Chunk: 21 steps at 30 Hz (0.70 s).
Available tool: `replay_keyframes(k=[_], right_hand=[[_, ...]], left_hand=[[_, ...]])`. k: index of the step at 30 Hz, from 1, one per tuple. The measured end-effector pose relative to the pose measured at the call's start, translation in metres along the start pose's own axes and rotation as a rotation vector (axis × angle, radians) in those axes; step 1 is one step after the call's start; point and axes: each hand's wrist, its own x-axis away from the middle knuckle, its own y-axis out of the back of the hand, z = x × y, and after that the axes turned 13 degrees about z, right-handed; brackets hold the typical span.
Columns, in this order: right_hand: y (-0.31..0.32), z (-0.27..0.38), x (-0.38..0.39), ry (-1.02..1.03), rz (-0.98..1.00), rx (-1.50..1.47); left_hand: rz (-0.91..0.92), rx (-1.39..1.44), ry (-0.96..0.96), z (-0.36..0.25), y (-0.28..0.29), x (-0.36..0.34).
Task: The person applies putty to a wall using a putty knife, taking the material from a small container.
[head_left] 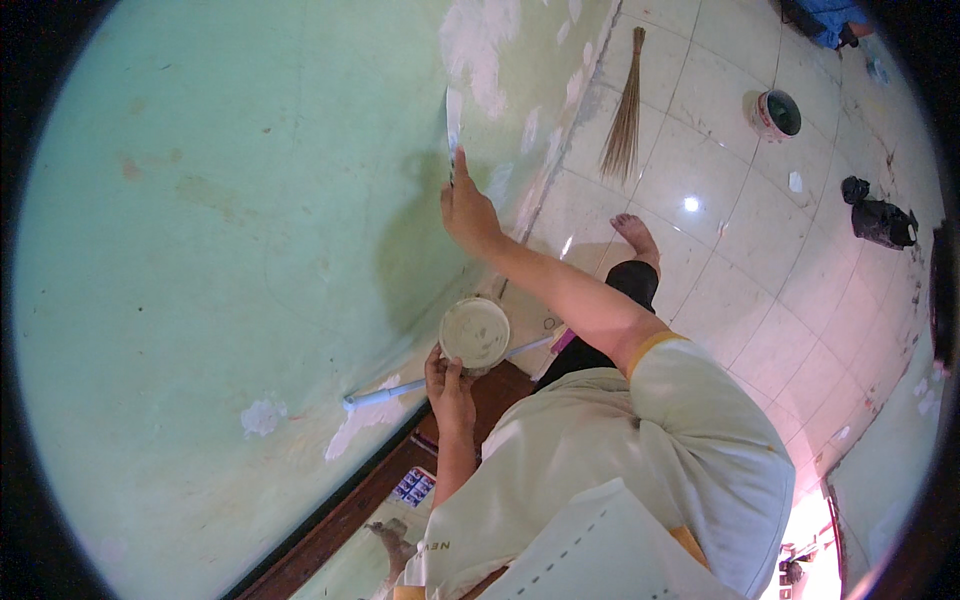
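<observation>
My right hand (468, 212) is closed on the handle of a scraper (453, 115), its flat blade raised at the green wall (230, 250) beside rough white patches (475, 50). The index finger lies along the tool. My left hand (450, 395) grips a round pale container (475, 333) from below and the side, held near the wall's foot; a pale smeared substance shows inside it. A light blue pole (383, 395) passes behind the container and left wrist.
A stick broom (625, 110) lies on the tiled floor (760, 250). Beyond are a bucket (777, 114) and black bags (880, 222). Someone in blue (820, 20) is at the top right. A dark wooden ledge (310, 530) runs along the lower wall. My bare foot (638, 232) rests on the tiles.
</observation>
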Motion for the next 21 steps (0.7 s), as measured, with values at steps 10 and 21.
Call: replay_keyframes(k=[10,21], right_hand=[[0.060,-0.016,-0.089,-0.137,-0.204,0.092],[0.031,-0.009,-0.012,0.004,-0.176,0.028]], left_hand=[[0.001,0.014,0.000,0.001,0.001,0.003],[-0.017,0.015,-0.029,0.006,0.009,0.003]])
